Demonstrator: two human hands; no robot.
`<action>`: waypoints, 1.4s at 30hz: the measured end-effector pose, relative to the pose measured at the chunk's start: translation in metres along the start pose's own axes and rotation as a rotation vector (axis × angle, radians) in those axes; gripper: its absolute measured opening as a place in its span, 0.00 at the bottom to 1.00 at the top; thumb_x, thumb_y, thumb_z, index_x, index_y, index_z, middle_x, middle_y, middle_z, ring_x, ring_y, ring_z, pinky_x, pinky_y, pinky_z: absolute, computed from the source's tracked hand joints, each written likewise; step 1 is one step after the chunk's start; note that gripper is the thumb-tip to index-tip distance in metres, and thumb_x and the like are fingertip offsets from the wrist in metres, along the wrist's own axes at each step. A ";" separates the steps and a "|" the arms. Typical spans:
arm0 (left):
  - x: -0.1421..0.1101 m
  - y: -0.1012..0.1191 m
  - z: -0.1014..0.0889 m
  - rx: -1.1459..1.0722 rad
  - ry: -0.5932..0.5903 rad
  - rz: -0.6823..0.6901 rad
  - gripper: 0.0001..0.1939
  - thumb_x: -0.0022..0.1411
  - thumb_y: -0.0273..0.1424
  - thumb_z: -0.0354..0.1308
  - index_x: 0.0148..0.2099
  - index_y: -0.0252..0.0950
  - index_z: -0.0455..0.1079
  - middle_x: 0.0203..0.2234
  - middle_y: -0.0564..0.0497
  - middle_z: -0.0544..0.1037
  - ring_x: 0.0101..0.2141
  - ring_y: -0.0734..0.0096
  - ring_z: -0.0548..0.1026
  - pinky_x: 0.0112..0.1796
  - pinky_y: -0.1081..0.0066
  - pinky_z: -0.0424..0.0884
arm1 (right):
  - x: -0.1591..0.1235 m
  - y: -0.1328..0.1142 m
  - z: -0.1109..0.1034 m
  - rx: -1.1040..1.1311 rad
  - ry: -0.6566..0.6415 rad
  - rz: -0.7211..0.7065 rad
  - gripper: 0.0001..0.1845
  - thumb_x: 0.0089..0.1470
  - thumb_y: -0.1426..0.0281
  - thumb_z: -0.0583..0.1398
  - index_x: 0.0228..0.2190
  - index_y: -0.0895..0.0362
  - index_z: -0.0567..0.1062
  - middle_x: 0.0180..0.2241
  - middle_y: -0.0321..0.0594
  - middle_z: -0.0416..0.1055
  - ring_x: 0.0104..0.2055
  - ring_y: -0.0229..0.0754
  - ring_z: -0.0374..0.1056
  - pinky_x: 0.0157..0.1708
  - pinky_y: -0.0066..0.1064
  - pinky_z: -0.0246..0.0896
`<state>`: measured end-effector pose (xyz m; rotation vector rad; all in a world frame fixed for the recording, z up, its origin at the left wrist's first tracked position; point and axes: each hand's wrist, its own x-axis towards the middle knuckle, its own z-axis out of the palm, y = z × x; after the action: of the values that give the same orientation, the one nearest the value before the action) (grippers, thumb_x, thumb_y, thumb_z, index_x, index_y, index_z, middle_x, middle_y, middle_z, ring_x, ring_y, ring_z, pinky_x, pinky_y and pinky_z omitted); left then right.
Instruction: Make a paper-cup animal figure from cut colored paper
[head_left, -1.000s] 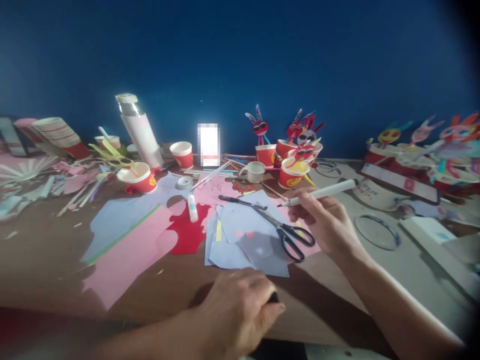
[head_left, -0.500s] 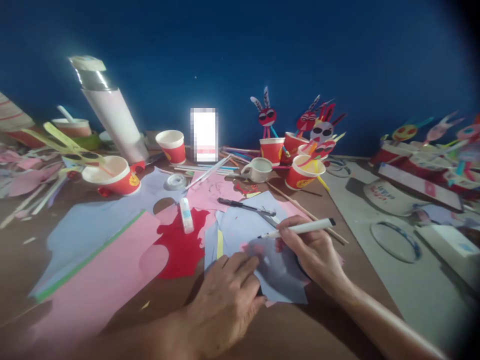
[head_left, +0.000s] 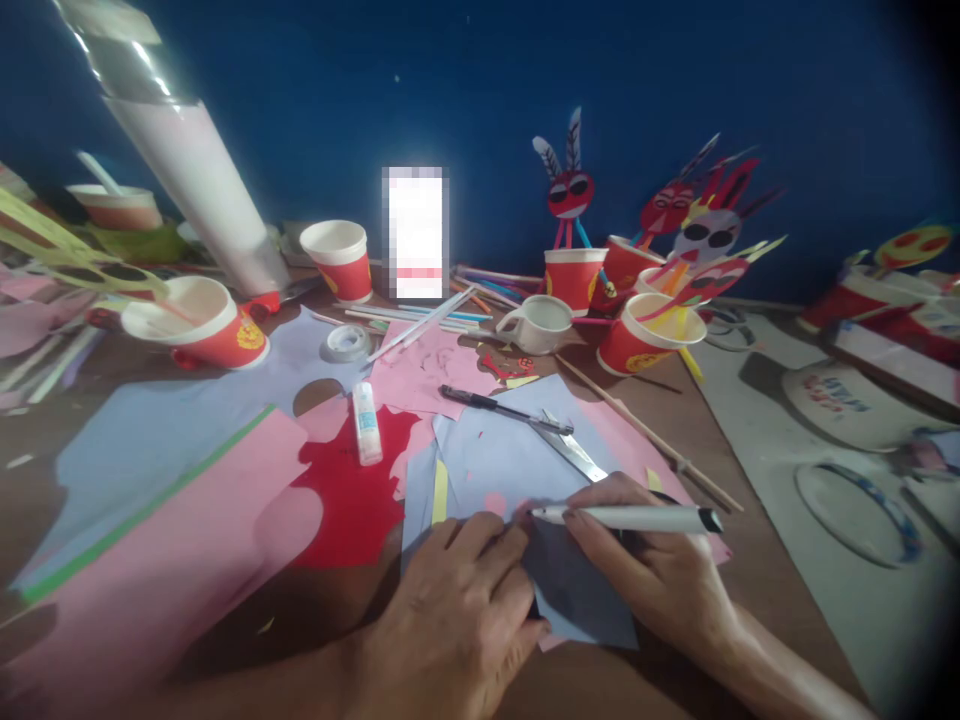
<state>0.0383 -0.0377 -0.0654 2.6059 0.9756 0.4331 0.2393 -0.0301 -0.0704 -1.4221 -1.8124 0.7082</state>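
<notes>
My right hand [head_left: 660,570] grips a white marker pen [head_left: 637,517], its dark tip pointing left at a small pink paper piece [head_left: 521,510]. Palm down, my left hand [head_left: 465,590] rests on a light blue paper sheet [head_left: 581,590], fingers bent and lying against it close to the pen tip. A pink paper disc [head_left: 495,502] lies just beyond those fingers. Something dark shows partly under my left hand, too hidden to name. Beyond my right hand, scissors [head_left: 577,452] lie on the sheet with a black pen [head_left: 506,407] across them.
Left are a glue stick [head_left: 367,425], red paper [head_left: 352,510], pink paper [head_left: 187,540] and a tape roll [head_left: 348,343]. Behind stand a small white cup [head_left: 541,325], red paper cups [head_left: 576,280] with paper figures, a bright screen [head_left: 417,235] and a tilted-looking flask [head_left: 195,190].
The pen has swung flatter, and its tip has come down and closer to my left fingers. My right hand has moved lower, uncovering more of the scissors. The whole view has shifted closer.
</notes>
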 end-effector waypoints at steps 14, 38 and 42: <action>0.004 -0.002 0.000 0.012 0.016 0.022 0.11 0.63 0.36 0.49 0.36 0.36 0.67 0.44 0.50 0.74 0.43 0.62 0.67 0.39 0.61 0.65 | 0.001 0.002 0.004 -0.083 -0.031 -0.033 0.01 0.54 0.70 0.58 0.31 0.54 0.71 0.24 0.36 0.73 0.25 0.39 0.70 0.22 0.26 0.63; 0.003 -0.002 0.001 0.022 -0.014 0.022 0.12 0.65 0.36 0.46 0.37 0.35 0.66 0.47 0.48 0.72 0.45 0.60 0.66 0.38 0.60 0.66 | 0.005 -0.001 0.004 -0.109 -0.016 -0.066 0.03 0.54 0.70 0.58 0.30 0.55 0.72 0.25 0.34 0.73 0.26 0.36 0.70 0.25 0.24 0.63; 0.002 -0.002 0.001 0.027 -0.032 0.031 0.13 0.66 0.36 0.45 0.37 0.35 0.66 0.47 0.48 0.72 0.44 0.59 0.66 0.38 0.59 0.67 | 0.006 -0.002 0.003 -0.110 -0.016 -0.049 0.03 0.54 0.70 0.58 0.29 0.56 0.71 0.24 0.34 0.72 0.25 0.36 0.69 0.23 0.24 0.63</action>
<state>0.0388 -0.0349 -0.0672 2.6474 0.9378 0.3866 0.2349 -0.0248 -0.0695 -1.4405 -1.9174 0.6049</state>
